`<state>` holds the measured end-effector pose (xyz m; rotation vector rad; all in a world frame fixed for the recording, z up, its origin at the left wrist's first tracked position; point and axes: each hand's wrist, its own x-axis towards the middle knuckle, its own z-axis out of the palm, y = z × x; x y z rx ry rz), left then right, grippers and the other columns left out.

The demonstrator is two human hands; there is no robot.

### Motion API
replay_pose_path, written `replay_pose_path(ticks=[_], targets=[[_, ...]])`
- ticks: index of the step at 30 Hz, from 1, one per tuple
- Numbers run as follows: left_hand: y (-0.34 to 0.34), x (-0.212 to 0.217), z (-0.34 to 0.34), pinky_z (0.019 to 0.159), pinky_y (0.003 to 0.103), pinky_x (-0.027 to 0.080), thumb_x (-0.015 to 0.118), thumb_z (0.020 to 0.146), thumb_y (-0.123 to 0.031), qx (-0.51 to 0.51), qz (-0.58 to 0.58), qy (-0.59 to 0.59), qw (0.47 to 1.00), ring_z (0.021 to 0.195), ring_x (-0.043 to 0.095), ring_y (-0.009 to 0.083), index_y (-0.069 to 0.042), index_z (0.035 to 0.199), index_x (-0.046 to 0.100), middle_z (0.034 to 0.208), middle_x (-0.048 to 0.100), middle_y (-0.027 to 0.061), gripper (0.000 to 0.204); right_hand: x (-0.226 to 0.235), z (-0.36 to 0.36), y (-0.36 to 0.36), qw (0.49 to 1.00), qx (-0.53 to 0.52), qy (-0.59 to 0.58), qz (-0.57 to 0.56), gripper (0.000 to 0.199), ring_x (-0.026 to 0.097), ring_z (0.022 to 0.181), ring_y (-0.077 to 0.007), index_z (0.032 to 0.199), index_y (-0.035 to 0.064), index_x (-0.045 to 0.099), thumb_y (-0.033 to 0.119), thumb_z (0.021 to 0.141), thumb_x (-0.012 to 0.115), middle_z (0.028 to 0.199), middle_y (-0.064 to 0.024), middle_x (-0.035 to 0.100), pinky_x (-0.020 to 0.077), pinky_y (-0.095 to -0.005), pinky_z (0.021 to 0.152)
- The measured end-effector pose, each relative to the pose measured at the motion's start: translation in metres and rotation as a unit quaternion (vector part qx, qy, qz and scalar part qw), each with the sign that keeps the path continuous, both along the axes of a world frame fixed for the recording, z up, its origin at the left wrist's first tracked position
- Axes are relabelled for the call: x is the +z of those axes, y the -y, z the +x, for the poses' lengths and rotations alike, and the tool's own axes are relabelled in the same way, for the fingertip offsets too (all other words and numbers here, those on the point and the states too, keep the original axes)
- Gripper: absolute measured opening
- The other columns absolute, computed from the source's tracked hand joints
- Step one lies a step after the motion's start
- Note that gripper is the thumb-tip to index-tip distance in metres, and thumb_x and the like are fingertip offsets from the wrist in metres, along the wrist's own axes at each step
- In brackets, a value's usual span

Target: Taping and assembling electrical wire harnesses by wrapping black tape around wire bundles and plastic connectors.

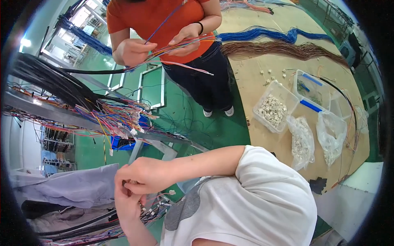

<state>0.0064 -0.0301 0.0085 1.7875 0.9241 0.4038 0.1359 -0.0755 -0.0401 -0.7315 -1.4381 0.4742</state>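
Thin plastic-coated wires [154, 207], w/ small white connector plugs at the tips, are what I'm seeing bunched under my hands at lower left. My right hand [141, 174] is curling over from the right, fingers pressed together in a pinch on something tiny, prob. a wire end, tho it's too small to tell for sure. My left hand [127, 205] is coming up from below, fingers folded in against the right ones; I can't tell exactly what it's gripping. Thick black cables [78, 229] are running smooth and glossy along the bottom left, beside a crumpled grey-lavender cloth [69, 188]. Above, a metal frame bar [53, 112] is carrying a tangled multicolour wire harness [111, 117], fuzzy w/ loose ends. Across the green floor [197, 127] another person in an orange shirt [160, 18] is sorting a fan of coloured wires [180, 45] w/ both hands. To the right, a tan worktable [254, 82] is holding a clear tub of white connectors [273, 108], soft clear bags [301, 141] of more, plus long blue [271, 33] and brown wire bundles [283, 49]. Room is tight round my hands; the floor strip betw. frame and table edge is the open lane.
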Motion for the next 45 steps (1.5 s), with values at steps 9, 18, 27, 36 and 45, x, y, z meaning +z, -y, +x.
replay_pose_path(ticks=[9, 18, 27, 36, 45], targets=[[0.001, 0.011, -0.01, 0.05, 0.017, 0.038, 0.069, 0.068, -0.033, 0.004, -0.135, 0.258, 0.957, 0.066, 0.05, 0.0095, 0.002, 0.105, 0.047, 0.09, 0.054, 0.0079, 0.055, 0.01, 0.016, 0.015, 0.943, 0.13, -0.264, -0.154, 0.015, 0.046, 0.056, -0.0026, 0.095, 0.0039, 0.048, 0.003, 0.08, 0.048, 0.064, 0.0038, 0.051, 0.0368, -0.0178, 0.048], [-0.017, 0.002, 0.001, 0.058, 0.021, 0.039, 0.068, 0.071, -0.015, -0.198, 0.068, 0.24, 0.948, 0.069, 0.043, 0.0096, 0.001, 0.098, 0.053, 0.086, 0.047, 0.0058, 0.035, 0.019, 0.033, 0.017, 0.946, 0.133, -0.254, -0.153, 0.021, 0.033, 0.044, -0.0001, 0.098, -0.0004, 0.044, -0.001, 0.078, 0.049, 0.056, 0.0045, 0.044, 0.0205, -0.0165, 0.038], [-0.004, 0.0, 0.005, 0.052, 0.018, 0.036, 0.056, 0.077, 0.003, -0.114, 0.065, 0.145, 0.981, 0.062, 0.046, 0.0031, 0.001, 0.079, 0.051, 0.074, 0.047, 0.0006, 0.006, 0.012, 0.03, 0.017, 0.973, 0.116, -0.161, -0.122, 0.029, 0.046, 0.05, -0.003, 0.101, -0.0002, 0.043, 0.002, 0.076, 0.056, 0.06, 0.0005, 0.05, 0.0383, -0.0162, 0.047], [-0.014, 0.003, 0.018, 0.059, 0.022, 0.043, 0.062, 0.071, 0.003, -0.156, 0.096, 0.028, 0.983, 0.075, 0.055, 0.0089, -0.005, 0.113, 0.035, 0.097, 0.054, 0.0065, 0.05, 0.011, 0.029, 0.009, 1.0, 0.018, 0.004, 0.0, 0.016, 0.053, 0.062, -0.0042, 0.094, -0.0008, 0.05, -0.003, 0.079, 0.052, 0.076, -0.0047, 0.059, 0.0408, -0.0172, 0.054], [-0.013, 0.017, 0.02, 0.042, 0.017, 0.029, 0.058, 0.081, -0.021, -0.084, -0.245, 0.248, 0.933, 0.049, 0.038, 0.0027, 0.0, 0.099, 0.047, 0.068, 0.046, -0.0021, 0.029, 0.016, 0.024, 0.012, 0.966, 0.041, -0.251, -0.042, 0.011, 0.05, 0.06, -0.0036, 0.093, -0.0013, 0.051, -0.001, 0.081, 0.05, 0.076, -0.0027, 0.057, 0.0381, -0.0155, 0.052]])
